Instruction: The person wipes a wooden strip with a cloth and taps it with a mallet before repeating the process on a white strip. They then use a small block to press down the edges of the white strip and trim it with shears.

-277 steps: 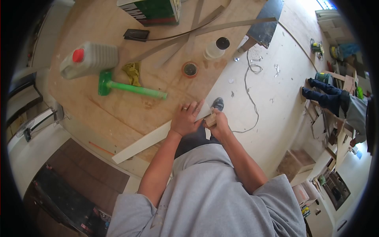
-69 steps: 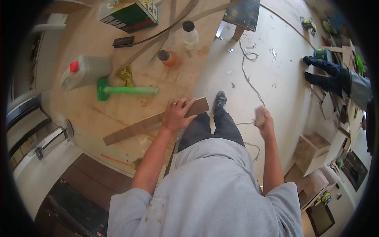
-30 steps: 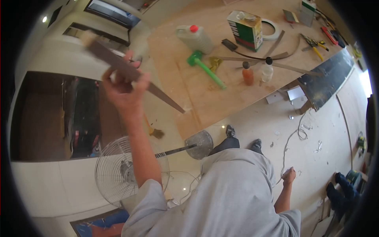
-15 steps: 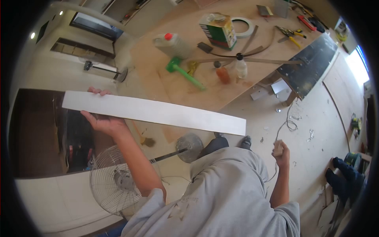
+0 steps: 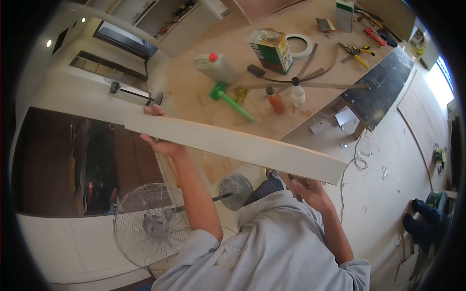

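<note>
A long white board (image 5: 233, 145) slants across the view in front of my body, its left end higher than its right. My left hand (image 5: 162, 143) grips it near the left end, thumb below and fingertips over the far edge. Close under the right part of the board is my right hand (image 5: 310, 194), its fingers bent around a small brownish block (image 5: 287, 182) that is partly hidden by the board and hand.
A worktable (image 5: 194, 97) ahead holds a green mallet (image 5: 233, 104), a jug (image 5: 216, 68), a metal can (image 5: 272, 51), two small bottles and pliers. A standing fan (image 5: 158, 225) is at lower left. A cable (image 5: 343, 194) lies on the right floor.
The board and my left hand have shifted right, and the board has tilted. My right hand has moved left and up, from out at the side to beneath the board.
</note>
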